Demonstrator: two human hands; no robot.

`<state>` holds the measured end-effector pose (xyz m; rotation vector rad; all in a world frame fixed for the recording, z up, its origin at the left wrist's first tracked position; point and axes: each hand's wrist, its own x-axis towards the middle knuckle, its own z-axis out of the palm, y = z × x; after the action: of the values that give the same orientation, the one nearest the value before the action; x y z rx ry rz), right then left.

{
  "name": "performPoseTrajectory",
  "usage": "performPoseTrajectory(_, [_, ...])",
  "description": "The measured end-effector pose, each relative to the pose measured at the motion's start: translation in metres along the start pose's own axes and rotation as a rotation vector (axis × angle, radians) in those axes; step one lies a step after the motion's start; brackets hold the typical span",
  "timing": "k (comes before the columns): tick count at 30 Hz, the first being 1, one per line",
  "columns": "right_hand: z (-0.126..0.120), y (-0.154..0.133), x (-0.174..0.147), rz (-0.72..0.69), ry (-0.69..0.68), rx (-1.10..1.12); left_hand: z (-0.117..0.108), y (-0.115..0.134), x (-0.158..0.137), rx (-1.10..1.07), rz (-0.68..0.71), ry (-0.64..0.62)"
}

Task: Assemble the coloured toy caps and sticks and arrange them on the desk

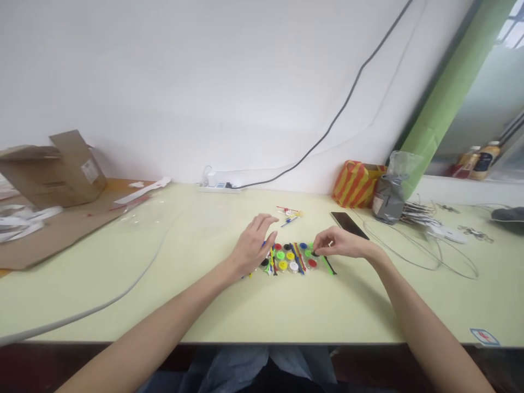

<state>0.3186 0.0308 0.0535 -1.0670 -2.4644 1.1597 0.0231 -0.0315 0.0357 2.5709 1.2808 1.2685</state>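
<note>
A row of small round discs in several colours lies on the table, among them a yellow disc [283, 265], a white disc [293, 267] and a red disc [312, 263]. Thin coloured plastic sticks [298, 257] lie between the columns of discs. My left hand [254, 245] hovers over the left end of the row, fingers spread and holding nothing, partly hiding a black disc [265, 262]. At the right end, my right hand [339, 242] has its fingertips pinched on a small dark disc [315, 253], mostly hidden. A green stick [327, 264] lies below that hand.
Several loose sticks [290, 220] lie behind the row. A dark phone [349, 225] is just behind my right hand. Cables [426, 262], a striped bag [354, 184] and a grey pouch [387, 199] are on the right. Left stand a cardboard box [61, 174] and a power strip [219, 189].
</note>
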Motion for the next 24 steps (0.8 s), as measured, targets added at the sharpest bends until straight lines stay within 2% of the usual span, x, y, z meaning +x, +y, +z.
performPoseTrajectory(3, [-0.004,0.006,0.000,0.045,-0.053,-0.010,0.001,0.001,0.000,-0.010,0.007,0.015])
performPoseTrajectory(11, [-0.011,0.015,-0.002,0.112,0.015,-0.012,-0.002,-0.002,0.000,-0.041,0.024,0.017])
performPoseTrajectory(24, [-0.010,0.026,0.002,0.159,0.041,0.009,0.000,-0.010,0.001,-0.067,-0.004,0.067])
